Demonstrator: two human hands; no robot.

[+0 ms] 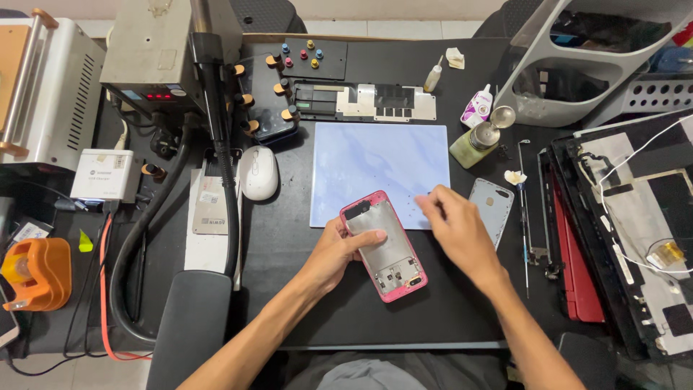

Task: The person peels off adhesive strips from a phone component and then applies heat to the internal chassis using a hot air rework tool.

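Centre of frame, on the black bench (303, 289): left hand (333, 254) gripped the pink phone frame (383, 246) by its edges, thumb across it. Right hand (456, 230) hovered beside it, fingertips pinched together. Frame judged light, thin, stiff, easily bent; best held by its rims.

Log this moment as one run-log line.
left hand: holds pink phone frame | right hand: fingertips at blue mat edge | grey back cover: beside right hand
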